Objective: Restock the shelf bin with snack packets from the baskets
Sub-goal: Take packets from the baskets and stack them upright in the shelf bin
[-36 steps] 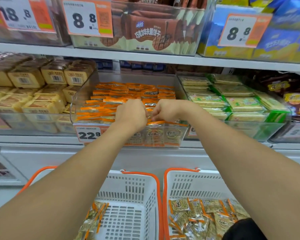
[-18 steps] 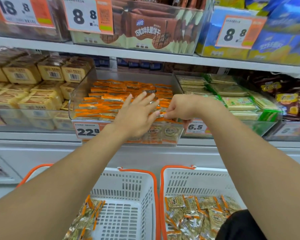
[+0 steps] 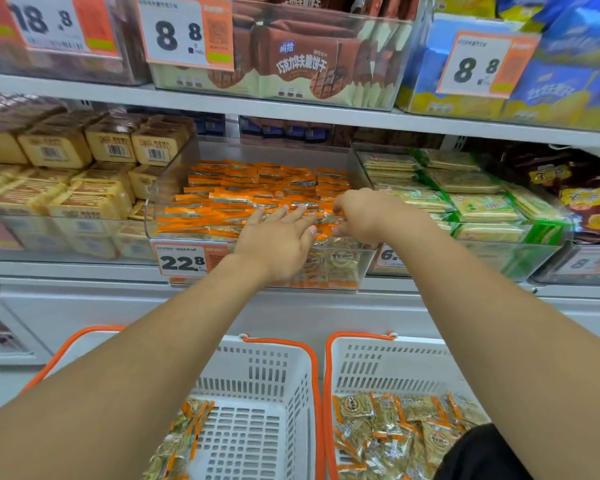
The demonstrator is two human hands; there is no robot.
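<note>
A: Where are the snack packets [image 3: 257,192]?

B: Most lie in orange-edged rows in the clear shelf bin [image 3: 168,188], on the middle shelf [image 3: 84,268]. The bin carries a price tag [image 3: 182,259] reading 22.8 on its front wall.

A: And the hands?

B: Both are over the bin's front right part. The left hand [image 3: 278,242] lies flat on the packets, its grip apart, fingers straight and spread. The right hand [image 3: 364,213] is just beside it, fingers curled down, its grip clamped on a packet at the top of the pile.

A: The baskets?

B: Two white baskets with orange rims stand side by side below the shelf. The left basket [image 3: 257,393] has a few packets at its left side, partly behind the forearm. The right basket [image 3: 378,362] holds a loose heap of them.

A: Neighbours?

B: Yellow boxed cakes [image 3: 66,174] in the bin to the left, green-edged biscuit packs [image 3: 478,202] in the bin to the right, brown wafer bags [image 3: 302,64] on the shelf above.
</note>
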